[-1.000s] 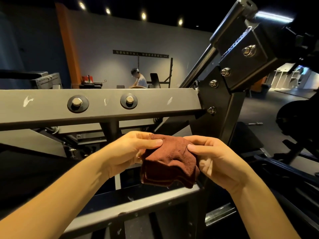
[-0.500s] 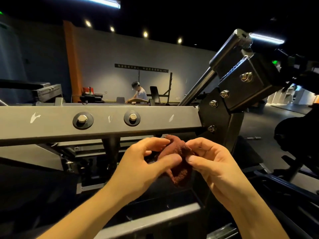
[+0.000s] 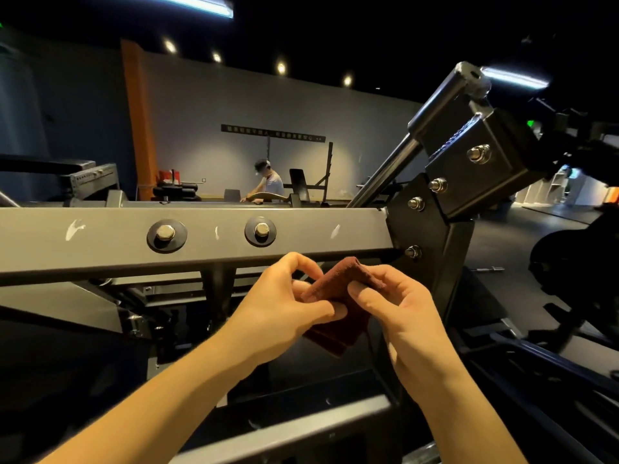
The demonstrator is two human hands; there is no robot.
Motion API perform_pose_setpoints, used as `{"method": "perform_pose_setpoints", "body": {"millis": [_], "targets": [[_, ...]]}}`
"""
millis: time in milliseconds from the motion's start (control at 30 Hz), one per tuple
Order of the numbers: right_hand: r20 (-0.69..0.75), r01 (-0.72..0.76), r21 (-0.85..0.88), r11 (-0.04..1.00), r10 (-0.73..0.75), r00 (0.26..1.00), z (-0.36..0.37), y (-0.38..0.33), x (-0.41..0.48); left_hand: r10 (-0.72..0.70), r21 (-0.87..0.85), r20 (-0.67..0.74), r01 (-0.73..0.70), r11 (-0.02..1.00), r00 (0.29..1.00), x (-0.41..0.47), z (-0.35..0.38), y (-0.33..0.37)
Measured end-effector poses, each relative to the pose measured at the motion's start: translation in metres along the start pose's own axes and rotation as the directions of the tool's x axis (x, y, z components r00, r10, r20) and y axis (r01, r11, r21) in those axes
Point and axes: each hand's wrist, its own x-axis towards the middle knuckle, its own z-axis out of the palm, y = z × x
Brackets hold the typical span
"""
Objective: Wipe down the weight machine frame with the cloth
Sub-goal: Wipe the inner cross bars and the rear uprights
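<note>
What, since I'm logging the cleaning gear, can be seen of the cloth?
The cloth is dark reddish-brown and looks like soft, napped fabric. It is folded into layers: a peaked fold points up and stacked edges hang below. It is held in the air, the left hand pinching its left side and the right hand its right side. It sits just below the grey beam of the machine frame; whether it touches the beam cannot be told.

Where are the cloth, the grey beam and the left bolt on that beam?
cloth [image 3: 337, 277]: head view, on the upper fold between the two hands.
grey beam [image 3: 110, 246]: head view, on its bare front face.
left bolt [image 3: 165, 233]: head view, on the bolt head.
</note>
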Motion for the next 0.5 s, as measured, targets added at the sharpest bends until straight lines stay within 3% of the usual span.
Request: {"method": "perform_pose_setpoints", "body": {"millis": [67,133,200,267,333,400,500], "targets": [[-0.123,0.024,0.062,0.998,-0.016,0.992,0.004,-0.005,0.007,0.063,0.178,-0.100,-0.045,0.983,0.993,0.000,-0.006,-0.002],[-0.236,0.092,0.031,0.995,-0.082,0.968,0.006,-0.021,0.019,0.217,0.401,-0.156,-0.140,0.905,0.964,0.001,-0.020,-0.002],[-0.273,0.206,-0.258,0.944,-0.276,0.922,0.006,-0.038,0.035,0.416,0.575,-0.119,-0.279,0.769,0.902,0.003,-0.040,0.003],[-0.216,0.206,-0.619,0.758,-0.417,0.883,0.009,-0.046,0.057,0.571,0.791,-0.019,-0.337,0.510,0.821,0.010,-0.061,0.009],[-0.161,0.096,-0.856,0.507,-0.438,0.884,0.014,-0.042,0.081,0.566,0.932,0.039,-0.235,0.277,0.823,0.020,-0.080,0.014],[-0.164,-0.018,-0.943,0.331,-0.418,0.893,0.020,-0.033,0.093,0.467,0.979,0.045,-0.133,0.157,0.883,0.026,-0.095,0.019],[-0.236,-0.072,-0.932,0.355,-0.444,0.864,0.026,-0.016,0.097,0.317,0.988,0.010,-0.058,0.142,0.948,0.029,-0.108,0.024]]}}
